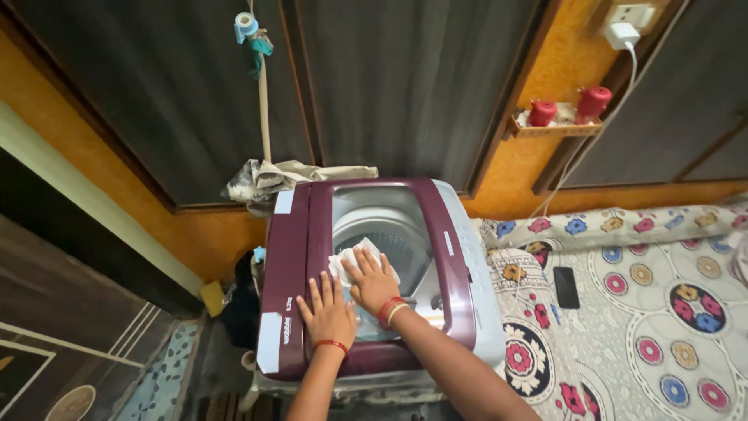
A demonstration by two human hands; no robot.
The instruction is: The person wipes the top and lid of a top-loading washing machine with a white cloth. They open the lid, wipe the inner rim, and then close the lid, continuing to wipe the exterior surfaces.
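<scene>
I'm looking straight down on a maroon top-loading washing machine [366, 281] in the middle of the frame, its glass lid [389, 249] shut with the drum showing through. My right hand [374, 282] lies flat, fingers spread, pressing a white cloth [360, 259] onto the glass near the centre; not gripping it, just pinning it under the palm and fingers. My left hand [327, 313] rests open just beside it, lower left, palm down on the lid's maroon frame, holding nothing. Red bangles on both wrists.

To wipe well here, I'd judge the cloth wants even pressure under the whole palm so it doesn't bunch, with the left hand bracing the lid so it doesn't rattle. Overlapping passes should beat scrubbing one spot.

Right of the frame, a flowered bedsheet [639, 312] with a dark phone [566, 287] lying on it. Upper right, a charger [622, 34] in a wall socket, and two red candles [569, 107] on a small shelf. A crumpled cloth [273, 178] sits behind the machine
</scene>
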